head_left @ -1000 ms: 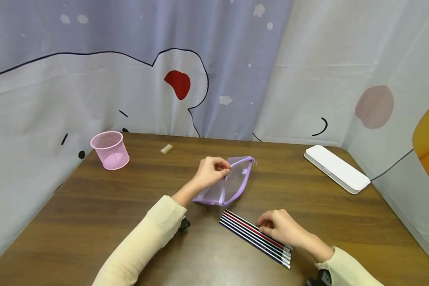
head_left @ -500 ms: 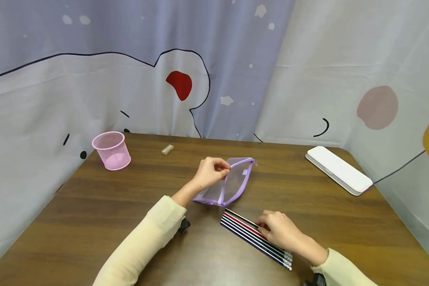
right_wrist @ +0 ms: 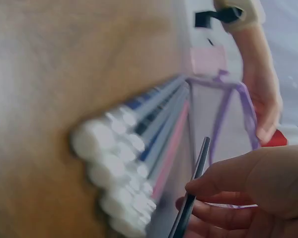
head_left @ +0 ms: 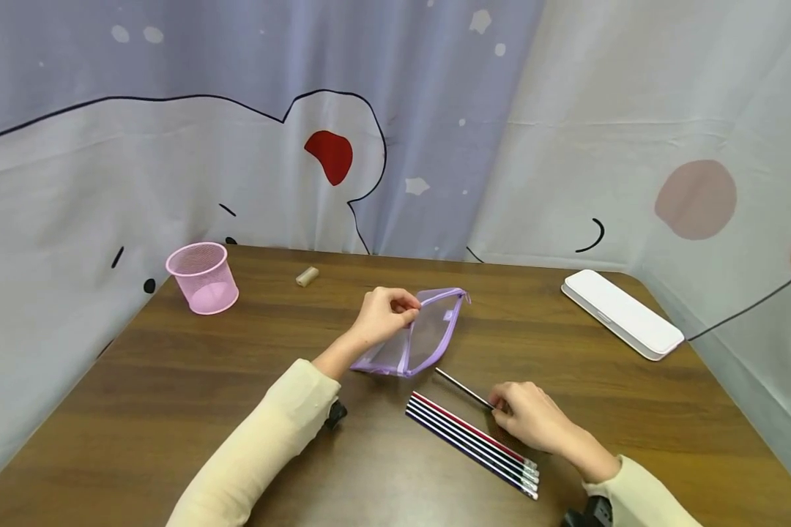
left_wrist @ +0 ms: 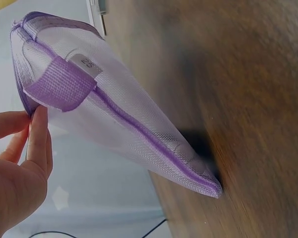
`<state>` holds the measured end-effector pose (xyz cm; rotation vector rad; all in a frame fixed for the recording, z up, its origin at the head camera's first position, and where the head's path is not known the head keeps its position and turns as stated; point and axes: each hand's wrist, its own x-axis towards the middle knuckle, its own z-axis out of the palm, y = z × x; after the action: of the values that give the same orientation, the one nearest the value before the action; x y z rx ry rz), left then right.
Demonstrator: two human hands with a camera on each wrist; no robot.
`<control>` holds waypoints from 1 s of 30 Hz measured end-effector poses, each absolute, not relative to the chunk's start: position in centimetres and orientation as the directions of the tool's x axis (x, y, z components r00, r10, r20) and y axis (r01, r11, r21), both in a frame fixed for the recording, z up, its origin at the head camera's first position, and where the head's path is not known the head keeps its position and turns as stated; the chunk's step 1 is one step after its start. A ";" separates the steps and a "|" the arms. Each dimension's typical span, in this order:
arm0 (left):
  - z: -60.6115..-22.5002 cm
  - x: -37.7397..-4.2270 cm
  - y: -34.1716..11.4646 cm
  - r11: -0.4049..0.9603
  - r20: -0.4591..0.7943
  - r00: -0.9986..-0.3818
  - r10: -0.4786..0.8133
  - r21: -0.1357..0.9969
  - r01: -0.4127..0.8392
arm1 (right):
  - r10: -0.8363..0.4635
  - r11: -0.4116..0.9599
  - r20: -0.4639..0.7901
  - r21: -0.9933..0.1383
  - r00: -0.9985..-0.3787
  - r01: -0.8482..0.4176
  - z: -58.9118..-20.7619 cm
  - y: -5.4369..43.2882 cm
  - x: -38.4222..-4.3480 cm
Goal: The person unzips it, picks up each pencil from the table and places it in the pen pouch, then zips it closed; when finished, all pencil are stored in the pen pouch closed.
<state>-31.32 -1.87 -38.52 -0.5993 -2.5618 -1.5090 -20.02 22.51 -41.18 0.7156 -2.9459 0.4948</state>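
Note:
My left hand pinches the rim of a purple mesh zip pouch between thumb and fingertips, and the pouch's mouth gapes toward the right. In the left wrist view the pouch shows a purple side tab and a small white label. My right hand pinches one dark striped pencil, its far end pointing at the pouch. Just below lies a row of several striped pencils, side by side on the table, with white eraser ends toward the right. The right wrist view shows the pinched pencil apart from that row.
A pink mesh pen cup stands at the table's back left. Near the back edge lies a small beige eraser-like block. A white pencil case rests at the right edge. Printed curtains hang behind the table.
My right hand has taken one pencil from the row's upper side and drawn it away, up and right. The left hand keeps its hold on the pouch, shifting only slightly.

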 end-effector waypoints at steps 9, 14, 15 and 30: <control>-38.2 -31.4 -2.0 0.424 0.304 -0.914 0.267 0.815 0.395 | -0.299 0.764 0.185 -0.541 -0.936 -0.351 -39.1 24.0 -21.4; -38.1 -31.4 -2.1 0.454 0.319 -0.922 0.221 0.803 0.387 | -0.232 0.597 0.164 -0.754 -0.959 -0.274 -38.5 23.4 -22.6; -38.0 -31.4 -2.1 0.460 0.322 -0.923 0.211 0.801 0.384 | -0.222 0.552 0.156 -0.794 -0.962 -0.256 -38.5 23.2 -22.8; -37.8 -31.1 -2.0 0.488 0.347 -0.935 0.071 0.806 0.336 | -0.064 0.071 -0.017 -0.997 -0.998 0.013 -39.6 16.8 -25.1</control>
<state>-31.12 -1.98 -37.77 -0.3459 -2.4689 -1.4253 -25.13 16.85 -39.57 0.0555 -2.3388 2.1801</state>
